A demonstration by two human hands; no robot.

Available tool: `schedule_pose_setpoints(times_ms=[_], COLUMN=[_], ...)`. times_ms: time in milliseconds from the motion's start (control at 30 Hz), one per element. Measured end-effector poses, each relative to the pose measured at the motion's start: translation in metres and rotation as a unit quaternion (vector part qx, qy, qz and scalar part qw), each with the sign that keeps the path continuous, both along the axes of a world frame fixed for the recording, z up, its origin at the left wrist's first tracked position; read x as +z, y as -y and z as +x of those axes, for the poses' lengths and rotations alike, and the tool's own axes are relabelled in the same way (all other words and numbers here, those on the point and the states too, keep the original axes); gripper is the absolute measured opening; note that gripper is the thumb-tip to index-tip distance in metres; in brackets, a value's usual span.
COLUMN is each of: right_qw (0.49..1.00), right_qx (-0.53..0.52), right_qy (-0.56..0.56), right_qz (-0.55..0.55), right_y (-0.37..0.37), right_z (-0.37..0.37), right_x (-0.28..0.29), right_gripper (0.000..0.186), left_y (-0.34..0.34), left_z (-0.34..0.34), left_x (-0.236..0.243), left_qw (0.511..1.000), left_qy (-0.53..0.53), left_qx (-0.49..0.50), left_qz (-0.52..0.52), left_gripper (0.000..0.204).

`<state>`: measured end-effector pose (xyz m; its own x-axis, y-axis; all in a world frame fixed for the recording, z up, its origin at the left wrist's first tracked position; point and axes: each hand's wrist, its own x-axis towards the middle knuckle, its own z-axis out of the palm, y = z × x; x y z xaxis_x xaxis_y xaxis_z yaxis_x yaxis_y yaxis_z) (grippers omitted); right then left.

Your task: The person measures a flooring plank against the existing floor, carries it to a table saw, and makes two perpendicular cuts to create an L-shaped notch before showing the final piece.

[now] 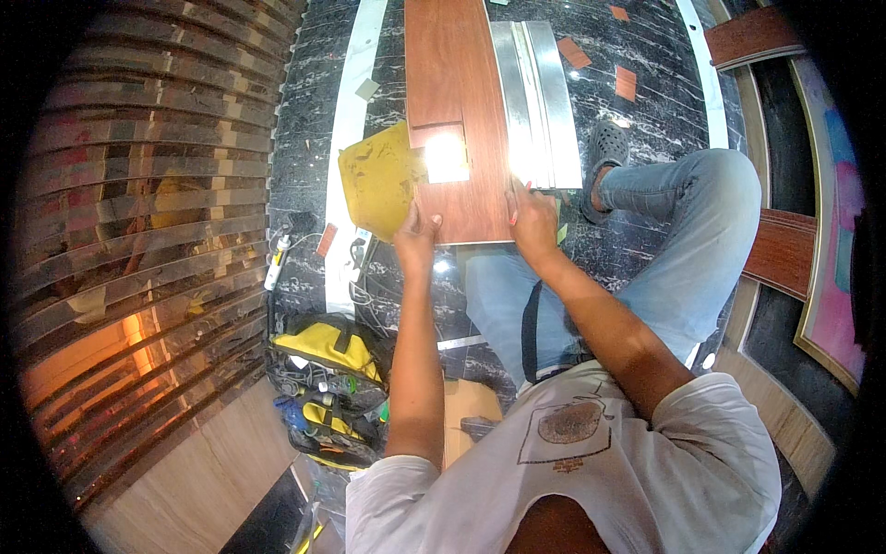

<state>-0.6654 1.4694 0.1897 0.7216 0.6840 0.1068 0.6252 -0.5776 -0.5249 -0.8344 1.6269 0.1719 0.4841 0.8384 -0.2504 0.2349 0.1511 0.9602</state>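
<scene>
A long reddish-brown wood-look plank [461, 55] lies in front of me, its near end just above my thigh. Near that end, at its left side, is a rectangular cut-out or inset marked by a dark line and a very bright white patch; the glare hides which. My left hand [418, 235] grips the plank's near left edge, thumb on top. At the near right corner my right hand [535, 220] is closed on the edge, fingers bent. Something small and red shows by its fingers, too small to name. Under the plank's left side lies a yellow sheet-like piece [374, 185].
Silver metal strips [544, 102] lie along the plank's right side. Small brown offcuts [626, 83] are scattered on the black marbled floor. A yellow-and-black tool bag [332, 351] stands at lower left, near a white tube [275, 265]. A slatted wall [157, 203] rises at left.
</scene>
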Motion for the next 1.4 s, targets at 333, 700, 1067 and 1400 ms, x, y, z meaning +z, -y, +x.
schedule_pose_setpoints(times_ms=[333,700,1067,1400], right_qw=[1.0,0.986,0.985,0.981], right_qx=[-0.028,-0.108,-0.131,-0.138], right_qy=[0.008,-0.09,-0.092,-0.128], right_qz=[-0.005,0.086,0.062,0.044], right_y=[-0.005,-0.065,-0.069,-0.055], right_z=[0.006,0.075,0.117,0.111], right_x=[0.014,0.028,0.031,0.034], right_gripper=[0.045,0.041,0.044,0.048], left_y=[0.004,-0.015,-0.021,-0.009], left_z=[0.003,0.048,0.096,0.092], left_x=[0.014,0.057,0.068,0.047], left_qw=[1.0,0.999,0.998,0.997], left_qy=[-0.001,-0.017,-0.061,-0.071], left_qx=[0.002,0.004,0.001,-0.035], left_qz=[-0.015,-0.033,-0.018,0.023], left_gripper=[0.065,0.065,0.056,0.058])
